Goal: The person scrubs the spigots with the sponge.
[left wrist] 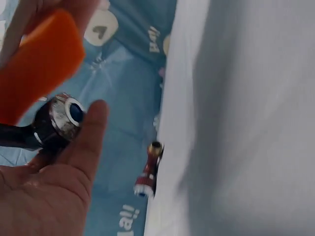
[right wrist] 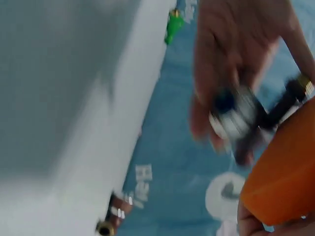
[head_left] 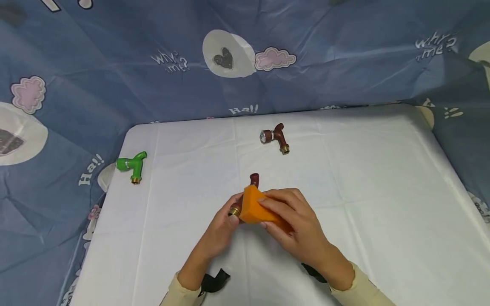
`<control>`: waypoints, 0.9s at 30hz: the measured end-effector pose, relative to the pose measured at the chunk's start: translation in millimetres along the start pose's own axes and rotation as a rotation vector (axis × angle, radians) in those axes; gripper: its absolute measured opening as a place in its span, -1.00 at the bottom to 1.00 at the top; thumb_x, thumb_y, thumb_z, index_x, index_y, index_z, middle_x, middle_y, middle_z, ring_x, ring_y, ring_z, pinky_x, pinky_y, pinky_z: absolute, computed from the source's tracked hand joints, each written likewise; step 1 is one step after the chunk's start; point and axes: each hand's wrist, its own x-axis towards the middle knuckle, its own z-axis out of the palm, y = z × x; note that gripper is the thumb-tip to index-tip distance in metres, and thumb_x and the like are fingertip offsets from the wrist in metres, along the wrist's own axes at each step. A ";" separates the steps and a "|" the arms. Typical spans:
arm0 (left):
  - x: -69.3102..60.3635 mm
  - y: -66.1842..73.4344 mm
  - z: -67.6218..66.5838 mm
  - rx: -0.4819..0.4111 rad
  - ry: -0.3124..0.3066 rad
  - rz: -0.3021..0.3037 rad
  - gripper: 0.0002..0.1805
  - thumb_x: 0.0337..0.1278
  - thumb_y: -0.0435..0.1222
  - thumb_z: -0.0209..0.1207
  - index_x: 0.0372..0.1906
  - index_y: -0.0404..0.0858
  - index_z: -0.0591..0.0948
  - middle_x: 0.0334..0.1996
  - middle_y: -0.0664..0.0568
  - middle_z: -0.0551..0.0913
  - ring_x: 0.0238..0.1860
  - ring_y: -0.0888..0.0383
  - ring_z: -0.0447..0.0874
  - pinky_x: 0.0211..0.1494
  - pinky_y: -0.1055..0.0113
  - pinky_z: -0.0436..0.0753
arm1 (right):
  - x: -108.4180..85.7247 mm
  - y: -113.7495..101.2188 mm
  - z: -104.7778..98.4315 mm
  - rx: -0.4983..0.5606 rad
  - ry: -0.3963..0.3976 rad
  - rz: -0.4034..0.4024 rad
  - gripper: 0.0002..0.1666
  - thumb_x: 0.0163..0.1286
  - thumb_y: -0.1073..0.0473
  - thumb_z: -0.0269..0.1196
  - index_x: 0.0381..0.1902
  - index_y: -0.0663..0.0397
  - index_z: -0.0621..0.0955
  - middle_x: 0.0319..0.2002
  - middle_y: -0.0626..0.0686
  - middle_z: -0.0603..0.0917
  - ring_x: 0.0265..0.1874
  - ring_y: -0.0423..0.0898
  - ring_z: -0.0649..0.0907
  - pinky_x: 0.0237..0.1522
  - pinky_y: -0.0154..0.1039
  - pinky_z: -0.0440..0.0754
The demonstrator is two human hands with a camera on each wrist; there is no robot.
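Observation:
My left hand (head_left: 219, 236) holds a dark brown tap (head_left: 254, 179) with a brass threaded end, over the middle of the table. An orange sponge block (head_left: 253, 207) is pinched between the thumb and fingers of my right hand (head_left: 300, 223). In the head view the sponge covers much of the tap. The left wrist view shows the tap's silvery-rimmed knob (left wrist: 61, 118) beside the left fingers, with the sponge (left wrist: 47, 61) above it. Motion blurs the knob (right wrist: 236, 114) in the right wrist view.
Farther back on the white-covered table (head_left: 183, 165) lies another brown tap (head_left: 279, 138). A green tap (head_left: 134, 165) lies near the left edge. Behind the table hangs a blue printed cloth (head_left: 153, 93). A black strap (head_left: 216, 281) sticks out at the left wrist.

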 end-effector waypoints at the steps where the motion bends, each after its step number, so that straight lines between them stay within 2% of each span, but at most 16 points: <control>1: -0.9 -0.1 2.6 -0.002 0.001 0.005 -0.08 0.57 0.30 -0.20 0.53 -0.43 0.23 0.15 -0.23 0.54 0.09 0.14 0.58 0.22 0.30 0.62 | 0.2 -0.8 3.0 -0.010 -0.005 -0.008 -0.58 0.59 -0.05 0.26 0.18 0.11 0.69 0.15 0.16 0.65 0.07 0.10 0.58 0.21 -0.31 0.52; 4: -1.1 1.9 7.7 -0.040 -0.018 0.018 -0.06 0.58 0.31 -0.30 0.55 -0.44 0.21 0.19 -0.24 0.52 0.11 0.15 0.62 0.25 0.24 0.63 | -0.6 0.7 6.8 -0.050 -0.004 -0.017 -0.60 0.60 -0.06 0.24 0.14 0.10 0.70 0.13 0.16 0.65 0.05 0.10 0.58 0.21 -0.29 0.51; 7: 0.8 4.6 9.4 -0.104 -0.050 0.042 -0.09 0.63 0.26 -0.33 0.58 -0.45 0.16 0.31 -0.36 0.47 0.17 0.06 0.67 0.29 0.10 0.62 | -2.3 6.4 3.9 -0.085 0.004 -0.001 -0.61 0.61 -0.06 0.22 0.12 0.09 0.72 0.12 0.15 0.65 0.04 0.11 0.58 0.20 -0.27 0.51; 8: 1.1 5.4 9.5 -0.139 -0.067 0.051 -0.09 0.64 0.25 -0.31 0.59 -0.46 0.13 0.39 -0.41 0.41 0.23 -0.01 0.66 0.31 0.01 0.60 | -3.1 8.8 2.0 -0.092 0.004 0.011 -0.60 0.61 -0.07 0.22 0.12 0.09 0.72 0.12 0.14 0.66 0.04 0.11 0.58 0.20 -0.28 0.51; 13: 2.4 7.5 8.9 -0.223 -0.110 0.099 -0.05 0.62 0.25 -0.25 0.59 -0.52 0.08 0.39 -0.52 0.37 0.27 -0.09 0.64 0.28 -0.06 0.60 | -9.4 21.6 -9.6 -0.133 0.004 0.082 -0.55 0.61 -0.12 0.21 0.12 0.10 0.73 0.14 0.14 0.66 0.05 0.11 0.58 0.20 -0.31 0.48; 19: 9.0 10.7 7.4 -0.263 -0.150 0.171 -0.10 0.65 0.24 -0.35 0.64 -0.42 0.06 0.38 -0.53 0.39 0.30 -0.28 0.59 0.29 -0.15 0.58 | -16.9 29.2 -20.9 -0.173 0.048 0.151 -0.44 0.58 -0.17 0.22 0.18 0.21 0.66 0.14 0.16 0.65 0.07 0.15 0.56 0.21 -0.35 0.44; 23: 10.1 9.7 6.1 -0.256 -0.136 0.168 -0.16 0.69 0.18 -0.38 0.65 -0.40 0.05 0.46 -0.39 0.34 0.32 -0.26 0.57 0.26 -0.18 0.59 | -15.2 20.6 -20.4 -0.131 0.059 0.101 -0.41 0.57 -0.12 0.25 0.25 0.28 0.60 0.15 0.19 0.64 0.09 0.15 0.57 0.27 -0.36 0.44; 27: 3.9 5.8 6.3 -0.234 -0.086 0.124 -0.15 0.71 0.14 -0.39 0.62 -0.52 0.01 0.51 -0.23 0.31 0.33 -0.04 0.59 0.29 0.04 0.62 | -10.2 3.0 -12.6 -0.097 0.020 -0.035 -0.48 0.60 -0.03 0.23 0.23 0.30 0.62 0.19 0.22 0.65 0.16 0.19 0.60 0.39 -0.17 0.41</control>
